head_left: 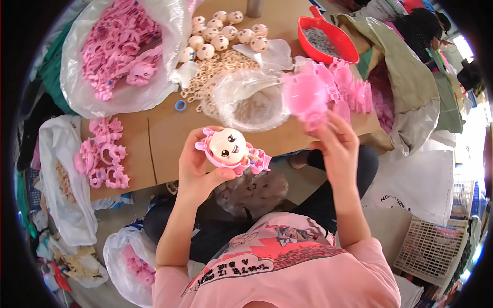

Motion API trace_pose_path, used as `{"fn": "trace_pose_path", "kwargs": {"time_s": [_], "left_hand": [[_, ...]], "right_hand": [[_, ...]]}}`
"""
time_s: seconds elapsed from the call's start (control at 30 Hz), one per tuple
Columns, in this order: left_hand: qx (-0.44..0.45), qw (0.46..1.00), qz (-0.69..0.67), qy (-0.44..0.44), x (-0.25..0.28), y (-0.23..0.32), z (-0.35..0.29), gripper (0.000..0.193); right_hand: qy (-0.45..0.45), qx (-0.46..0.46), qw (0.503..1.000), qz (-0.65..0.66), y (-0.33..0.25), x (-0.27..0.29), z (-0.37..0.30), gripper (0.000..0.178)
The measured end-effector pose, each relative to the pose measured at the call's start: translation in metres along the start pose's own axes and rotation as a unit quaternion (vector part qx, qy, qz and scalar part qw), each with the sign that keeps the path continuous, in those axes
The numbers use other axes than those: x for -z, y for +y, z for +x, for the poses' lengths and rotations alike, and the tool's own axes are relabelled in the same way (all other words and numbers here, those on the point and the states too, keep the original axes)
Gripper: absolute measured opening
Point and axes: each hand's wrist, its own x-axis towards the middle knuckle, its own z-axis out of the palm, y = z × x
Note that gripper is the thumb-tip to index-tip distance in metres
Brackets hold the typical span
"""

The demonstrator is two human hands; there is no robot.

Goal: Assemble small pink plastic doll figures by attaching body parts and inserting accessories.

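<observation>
My left hand (pixel 196 167) is wrapped round a small plastic doll (pixel 229 147) with a cream smiling face and a pink eared hood, tilted so its body points right. Pieces of its pink body shell show below the face. Off to the right, my right hand (pixel 335 146) pinches a pink plastic shell piece (pixel 306 95), rounded and slightly blurred, above the table's front edge. Just behind that piece lie more pink shell parts (pixel 345 82), partly overlapped by it.
Doll heads (pixel 219 42) and small beige parts (pixel 205 77) cover the table's (pixel 138 138) middle. Around them are a bag of pink parts (pixel 177 31), a clear bag (pixel 257 105), a red scoop of screws (pixel 354 54), pink frames (pixel 105 151) and a blue ring (pixel 180 106).
</observation>
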Motion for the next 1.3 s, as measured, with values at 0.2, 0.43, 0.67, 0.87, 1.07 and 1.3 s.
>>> {"fn": "trace_pose_path", "kwargs": {"time_s": [0.2, 0.43, 0.67, 0.87, 1.07, 1.3], "left_hand": [[-0.031, 0.996, -0.019, 0.083, 0.008, 0.015, 0.003, 0.078], [-0.066, 0.990, -0.025, 0.122, 0.026, 0.028, 0.003, 0.069], [-0.076, 0.991, -0.030, 0.108, 0.026, 0.034, 0.008, 0.067], [-0.060, 0.991, -0.048, 0.114, 0.025, 0.033, 0.009, 0.066], [-0.028, 0.990, -0.088, 0.110, 0.025, 0.034, 0.010, 0.064], [-0.042, 0.991, -0.075, 0.106, 0.024, 0.030, 0.008, 0.063]], "right_hand": [[-0.155, 0.147, 0.964, -0.158, 0.008, -0.083, -0.002, 0.029], [-0.233, 0.226, 0.935, -0.142, 0.006, -0.106, 0.001, 0.032], [-0.226, 0.218, 0.934, -0.169, 0.003, -0.108, 0.008, 0.031], [-0.245, 0.217, 0.931, -0.161, 0.004, -0.107, 0.010, 0.029], [-0.287, 0.208, 0.922, -0.154, 0.008, -0.105, 0.010, 0.039], [-0.215, 0.325, 0.882, -0.265, 0.028, -0.114, 0.001, 0.052]]}}
